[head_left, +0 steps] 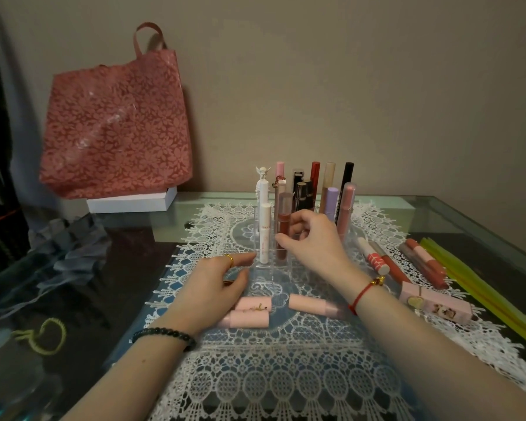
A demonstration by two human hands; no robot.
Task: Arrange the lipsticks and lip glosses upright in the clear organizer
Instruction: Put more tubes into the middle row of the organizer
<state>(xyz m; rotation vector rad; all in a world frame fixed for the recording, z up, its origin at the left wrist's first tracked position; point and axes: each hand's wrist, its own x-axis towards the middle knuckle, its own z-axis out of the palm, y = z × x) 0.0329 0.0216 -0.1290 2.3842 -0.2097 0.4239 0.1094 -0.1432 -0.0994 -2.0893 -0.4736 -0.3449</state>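
Glass-topped bench (pixel 438 217), white lace mat (pixel 286 375) laid over it. Clear acrylic organizer (pixel 268 270) stands on the mat, toward the back. Upright in it: white tube with winged-figure cap (pixel 262 183), pink-capped tube (pixel 280 170), black lipsticks (pixel 302 192), red tube (pixel 315 177), beige tube (pixel 329 177), slim black tube (pixel 347 177), lilac tube (pixel 331 202), pink gloss tube (pixel 346 205), and a plain white tube (pixel 264 232) in the front row. Right hand (pixel 313 243): grip pinching the dark red-brown gloss tube (pixel 284 221), thumb in front, fingers curled behind; this tube is upright in the front row, just beside the plain white tube. Left hand (pixel 219 278): low over the mat, index fingertip at the organizer's front left corner; grip loosely bent, cannot tell whether it holds anything. Lying flat on the mat in front of the organizer: three pale pink short lipsticks (pixel 252 303). Lying flat to the right: brick-patterned tube (pixel 374 258), red gloss tube (pixel 394 270), pink rectangular lipstick case (pixel 434 305) with a heart. Back left: pink floral tote bag (pixel 116 123) against the wall, lower edge overlapping a flat white box (pixel 131 203).
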